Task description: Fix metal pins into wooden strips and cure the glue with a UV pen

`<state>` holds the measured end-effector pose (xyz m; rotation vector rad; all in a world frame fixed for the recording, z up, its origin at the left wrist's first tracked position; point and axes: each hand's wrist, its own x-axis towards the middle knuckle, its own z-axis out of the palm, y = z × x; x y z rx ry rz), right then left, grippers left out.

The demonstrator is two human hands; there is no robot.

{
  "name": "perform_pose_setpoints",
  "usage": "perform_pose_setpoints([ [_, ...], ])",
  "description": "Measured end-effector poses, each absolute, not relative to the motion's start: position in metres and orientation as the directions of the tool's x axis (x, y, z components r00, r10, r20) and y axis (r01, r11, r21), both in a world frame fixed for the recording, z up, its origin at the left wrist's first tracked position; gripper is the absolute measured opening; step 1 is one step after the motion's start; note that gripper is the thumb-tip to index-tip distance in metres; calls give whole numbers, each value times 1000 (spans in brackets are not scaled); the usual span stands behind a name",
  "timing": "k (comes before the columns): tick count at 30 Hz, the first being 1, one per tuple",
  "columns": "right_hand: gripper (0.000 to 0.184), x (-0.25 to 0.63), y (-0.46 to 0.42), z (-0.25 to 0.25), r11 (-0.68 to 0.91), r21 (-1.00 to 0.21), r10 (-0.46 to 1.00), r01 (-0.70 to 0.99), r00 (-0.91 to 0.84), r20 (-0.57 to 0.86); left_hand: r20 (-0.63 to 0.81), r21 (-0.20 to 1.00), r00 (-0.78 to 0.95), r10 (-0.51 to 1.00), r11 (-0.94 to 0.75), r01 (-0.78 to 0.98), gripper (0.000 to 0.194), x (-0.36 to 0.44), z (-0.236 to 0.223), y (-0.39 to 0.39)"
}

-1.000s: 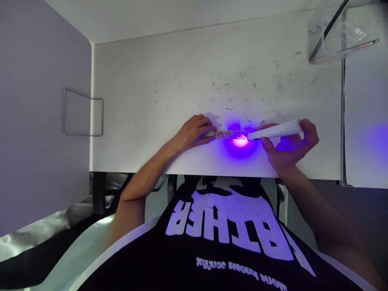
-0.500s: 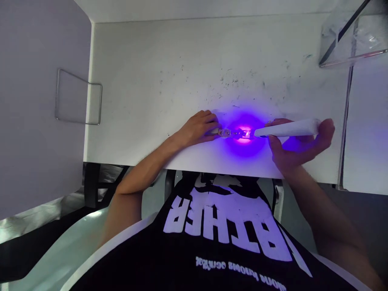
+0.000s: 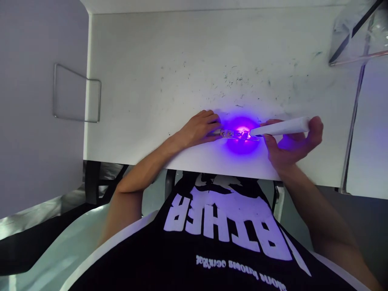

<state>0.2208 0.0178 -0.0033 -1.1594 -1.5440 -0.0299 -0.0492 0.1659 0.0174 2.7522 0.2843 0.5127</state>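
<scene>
A thin, clear strip (image 3: 232, 133) with small round details along it lies low over the white table. My left hand (image 3: 200, 127) is closed on the strip's left end, its wrist near the table's front edge. On the other side my right hand (image 3: 292, 139) grips a slim white UV lamp (image 3: 280, 127) between thumb and fingers. The lamp's left tip points at the strip's right part, and a bright violet-pink glow spreads over the strip and the tabletop around it. Glare hides fine detail there.
The white table (image 3: 136, 81) has scattered dark specks behind the strip. A bent metal wire frame (image 3: 100, 101) stands at its left edge. Clear plastic with a dark strut (image 3: 348, 44) is at the back right. A metal-edged seam (image 3: 353, 129) runs down the right side.
My right hand has moved left with the UV lamp, and the glow has shifted slightly left along the strip. My left hand keeps its hold. The view has shifted a little.
</scene>
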Motion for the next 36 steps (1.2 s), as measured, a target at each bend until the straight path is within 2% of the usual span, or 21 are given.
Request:
perform_pose_setpoints([
  [5,91,219,18,-2,442,-586,644,680,214,734,306,336,919,247,-932,138,34,-50,18,166],
  [12,94,216,22,8,531,-521,609,668,126,783,315,327,920,235,-936,128,32,-51,20,166],
  [18,94,215,21,6,538,-564,620,627,159,768,302,336,922,242,-932,134,32,-51,21,166],
  [30,91,221,13,-12,427,-627,668,652,240,704,298,337,924,240,-932,133,30,-52,23,166],
  [36,95,215,17,1,514,-598,650,615,175,739,306,343,920,243,-930,132,31,-51,23,166],
])
